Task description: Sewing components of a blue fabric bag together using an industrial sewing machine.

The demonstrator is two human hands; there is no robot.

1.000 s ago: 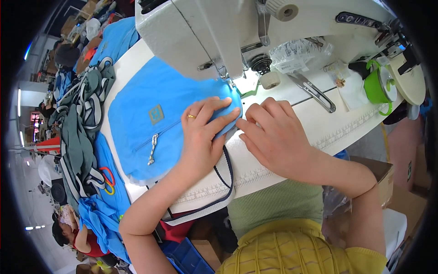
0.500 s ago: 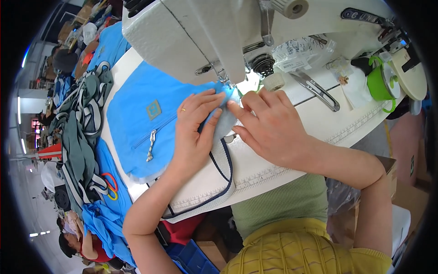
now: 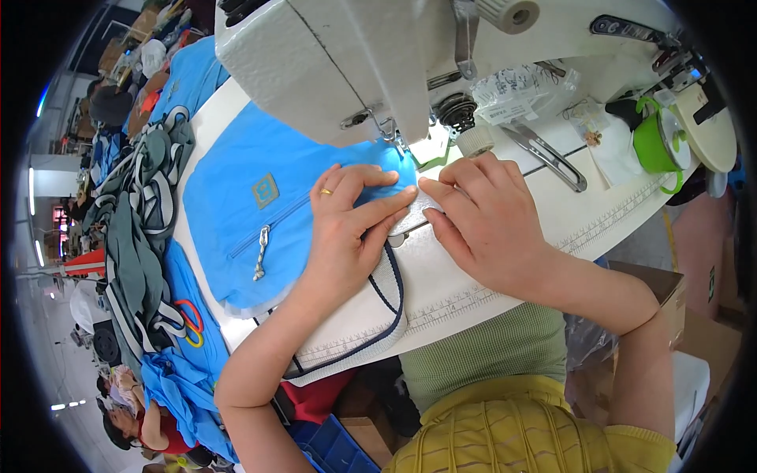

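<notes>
A blue fabric piece (image 3: pixel 229 189) with a square patch, a zipper and a braided pull lies under the head of a white sewing machine (image 3: pixel 339 71). My left hand (image 3: pixel 347 221) rests on its right part, fingers bent, with the thumb and forefinger closed on the edge below the presser foot (image 3: pixel 400 144). Across the metal plate, my right hand (image 3: pixel 493 225) is curled beside that edge. Its forefinger and thumb tips are apart, with nothing visible between them. A mesh strap with dark edging (image 3: pixel 392 303) runs from under my left hand over the table's front edge.
Metal thread snips (image 3: pixel 552 158), a plastic bag (image 3: pixel 524 91) and a green cup (image 3: pixel 658 142) are on the right of the table. Grey straps (image 3: pixel 134 229), blue cloth (image 3: pixel 177 378) and red-yellow scissors (image 3: pixel 189 322) lie at the left. Another person (image 3: pixel 146 426) sits at lower left.
My right hand has moved slightly right, away from the cloth edge. The pale grey layer between my hands no longer shows, and the blue cloth by the foot lies flatter.
</notes>
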